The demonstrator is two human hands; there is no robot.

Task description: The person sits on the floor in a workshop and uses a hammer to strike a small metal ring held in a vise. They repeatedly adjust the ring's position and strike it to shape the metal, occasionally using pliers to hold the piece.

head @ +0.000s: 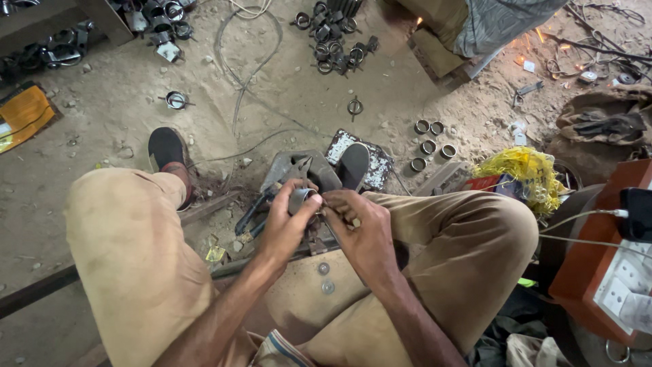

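The person's tan-trousered knees (129,251) framed both hands. The left hand (285,228) curled around a short metal ring (301,200), its open end facing up; the right hand (360,234) pinched its rim from just beside. Pliers (293,170) lay just beyond the hands. Farther off, loose rings (430,144) sat on the dirt floor (285,95); no containers held them.

Khaki trousers (129,258), black shoes (166,146), yellow netting (523,170), seemingly grey metal ring (301,199).
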